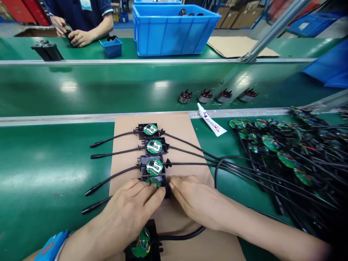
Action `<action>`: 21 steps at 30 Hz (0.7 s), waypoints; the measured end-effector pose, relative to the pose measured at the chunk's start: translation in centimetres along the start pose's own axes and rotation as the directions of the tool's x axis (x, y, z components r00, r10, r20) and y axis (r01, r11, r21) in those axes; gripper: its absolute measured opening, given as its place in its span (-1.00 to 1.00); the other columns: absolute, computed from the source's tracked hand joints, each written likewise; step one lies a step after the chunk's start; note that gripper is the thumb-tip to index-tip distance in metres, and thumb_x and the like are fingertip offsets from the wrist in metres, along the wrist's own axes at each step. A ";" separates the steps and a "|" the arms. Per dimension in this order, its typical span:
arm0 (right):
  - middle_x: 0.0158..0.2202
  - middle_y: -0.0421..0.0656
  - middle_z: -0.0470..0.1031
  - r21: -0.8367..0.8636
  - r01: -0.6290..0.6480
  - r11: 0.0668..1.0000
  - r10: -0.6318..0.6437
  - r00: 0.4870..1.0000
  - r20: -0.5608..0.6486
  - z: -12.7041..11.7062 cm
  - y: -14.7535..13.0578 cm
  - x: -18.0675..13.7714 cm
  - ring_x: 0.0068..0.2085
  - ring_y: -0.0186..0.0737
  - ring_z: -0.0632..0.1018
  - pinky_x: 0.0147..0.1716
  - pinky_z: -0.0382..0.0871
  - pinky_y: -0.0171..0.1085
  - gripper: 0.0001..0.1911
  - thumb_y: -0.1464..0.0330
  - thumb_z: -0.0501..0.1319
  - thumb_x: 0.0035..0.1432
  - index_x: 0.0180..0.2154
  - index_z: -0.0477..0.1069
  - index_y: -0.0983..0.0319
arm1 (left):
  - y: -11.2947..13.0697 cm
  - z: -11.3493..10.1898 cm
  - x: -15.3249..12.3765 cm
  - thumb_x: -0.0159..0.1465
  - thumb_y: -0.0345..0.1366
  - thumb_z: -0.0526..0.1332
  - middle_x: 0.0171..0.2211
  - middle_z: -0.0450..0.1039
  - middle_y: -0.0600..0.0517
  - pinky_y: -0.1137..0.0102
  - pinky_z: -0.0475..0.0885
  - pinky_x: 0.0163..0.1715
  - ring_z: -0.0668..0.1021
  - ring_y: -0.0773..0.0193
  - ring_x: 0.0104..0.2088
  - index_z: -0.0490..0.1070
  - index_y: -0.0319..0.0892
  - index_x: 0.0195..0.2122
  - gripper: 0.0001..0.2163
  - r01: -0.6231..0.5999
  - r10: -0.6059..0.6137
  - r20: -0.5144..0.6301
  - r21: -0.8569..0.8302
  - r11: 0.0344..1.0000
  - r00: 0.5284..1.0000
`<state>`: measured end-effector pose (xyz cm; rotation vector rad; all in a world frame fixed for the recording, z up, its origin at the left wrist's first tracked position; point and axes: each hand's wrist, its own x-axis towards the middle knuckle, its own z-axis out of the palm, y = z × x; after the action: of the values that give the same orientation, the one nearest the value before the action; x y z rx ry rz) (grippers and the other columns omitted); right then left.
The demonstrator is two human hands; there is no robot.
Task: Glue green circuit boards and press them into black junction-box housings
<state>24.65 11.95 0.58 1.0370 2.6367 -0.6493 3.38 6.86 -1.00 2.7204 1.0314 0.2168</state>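
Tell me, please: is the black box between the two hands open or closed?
Open: no lid covers the visible part of the box, and its green board shows beyond the left hand.

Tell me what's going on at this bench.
The left hand and right hand are both at a black housing with a green circuit board. Three similar housings lie beyond it on cardboard, cables running out both sides; another housing lies nearer. A pile of wired boards sits at the right. Opposite, a co-worker holds a dark part.
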 end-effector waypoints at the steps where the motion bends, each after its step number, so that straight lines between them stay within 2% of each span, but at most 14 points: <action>1: -0.45 -0.09 0.48 -0.031 0.036 0.999 -0.035 0.999 0.041 -0.1 0.0 0.3 -0.47 -0.24 0.43 -0.51 0.04 -0.27 -0.80 0.59 0.03 0.13 -0.40 0.38 0.30 | 0.1 0.0 0.2 0.12 -0.58 0.01 -0.04 0.44 -0.13 0.24 0.39 -0.10 0.47 0.12 -0.13 0.17 -0.31 0.20 -0.44 0.006 -0.006 0.017 0.003 1.000 1.000; 3: -0.47 -0.09 0.49 -0.055 0.035 0.998 -0.029 0.994 0.106 -0.3 0.0 0.8 -0.50 -0.23 0.42 -0.52 0.00 -0.26 -0.82 0.58 0.07 0.08 -0.43 0.41 0.31 | 0.3 -0.1 0.6 0.06 -0.55 0.05 -0.12 0.45 -0.12 0.22 0.40 -0.19 0.46 0.10 -0.21 0.18 -0.32 0.20 -0.39 0.047 -0.046 0.055 -0.009 0.999 0.997; 6: -0.49 -0.07 0.49 -0.086 -0.008 0.996 0.019 0.992 0.128 -0.6 -0.2 1.5 -0.51 -0.22 0.42 -0.53 -0.03 -0.25 -0.79 0.58 0.08 0.08 -0.49 0.44 0.32 | 0.5 -0.1 1.1 0.03 -0.51 0.08 -0.21 0.42 -0.11 0.22 0.37 -0.30 0.42 0.10 -0.29 0.29 -0.30 0.14 -0.43 0.114 -0.112 0.097 -0.016 0.993 0.989; 8: -0.50 -0.06 0.49 -0.108 0.048 0.993 -0.034 0.991 0.128 -0.6 -0.2 1.5 -0.50 -0.22 0.43 -0.52 -0.05 -0.24 -0.75 0.58 0.07 0.08 -0.54 0.44 0.32 | 0.7 0.0 1.2 0.05 -0.51 0.08 -0.22 0.40 -0.11 0.23 0.35 -0.31 0.41 0.10 -0.29 0.30 -0.30 0.14 -0.44 0.117 -0.118 0.098 0.008 0.993 0.988; 11: -0.53 -0.09 0.47 -0.108 0.015 0.994 -0.013 1.000 0.026 -0.2 -0.1 1.0 -0.52 -0.23 0.41 -0.53 -0.06 -0.24 -0.77 0.54 0.06 0.12 -0.50 0.43 0.31 | 0.7 0.2 1.0 0.06 -0.50 0.09 -0.20 0.41 -0.11 0.23 0.33 -0.26 0.40 0.10 -0.26 0.28 -0.30 0.16 -0.44 0.090 -0.094 0.089 0.042 0.995 0.992; 14: -0.41 -0.08 0.47 -0.062 -0.112 0.992 0.098 0.975 -0.199 0.5 0.3 0.5 -0.45 -0.22 0.41 -0.49 0.03 -0.27 -0.80 0.43 0.03 0.21 -0.35 0.41 0.28 | 0.4 0.2 1.1 0.07 -0.47 0.12 -0.16 0.41 -0.10 0.19 0.31 -0.17 0.40 0.10 -0.23 0.32 -0.27 0.13 -0.47 0.087 -0.090 0.067 0.040 0.995 0.994; 17: -0.32 -0.08 0.42 -0.001 -0.011 1.000 0.010 0.942 -0.336 1.1 0.6 0.1 -0.32 -0.20 0.39 -0.38 0.16 -0.28 -0.82 0.45 0.01 0.23 -0.35 0.35 0.27 | 0.5 -0.1 1.1 0.10 -0.48 0.11 -0.17 0.42 -0.11 0.19 0.31 -0.18 0.40 0.10 -0.22 0.35 -0.28 0.08 -0.53 0.109 -0.111 0.041 0.041 0.993 0.993; 19: -0.35 -0.10 0.39 0.071 0.099 0.993 -0.069 0.936 -0.344 1.1 0.8 -0.3 -0.29 -0.21 0.37 -0.33 0.22 -0.28 -0.81 0.51 -0.01 0.23 -0.39 0.32 0.27 | 0.9 -0.4 0.9 0.08 -0.51 0.11 -0.15 0.42 -0.11 0.20 0.32 -0.21 0.41 0.10 -0.22 0.37 -0.26 0.05 -0.54 0.108 -0.108 0.034 0.008 0.994 0.994; 21: -0.38 -0.14 0.39 0.172 0.157 0.973 -0.101 0.949 -0.298 0.7 1.2 -0.6 -0.29 -0.24 0.39 -0.31 0.26 -0.29 -0.81 0.53 0.02 0.21 -0.41 0.33 0.27 | 1.2 -0.7 0.5 0.07 -0.51 0.13 -0.12 0.42 -0.08 0.22 0.33 -0.21 0.42 0.11 -0.18 0.38 -0.21 0.03 -0.55 0.085 -0.084 0.017 -0.075 0.994 0.996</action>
<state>25.94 12.05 -0.19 1.0899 2.9623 -0.8578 4.39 6.44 -0.03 2.6011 1.1085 0.2173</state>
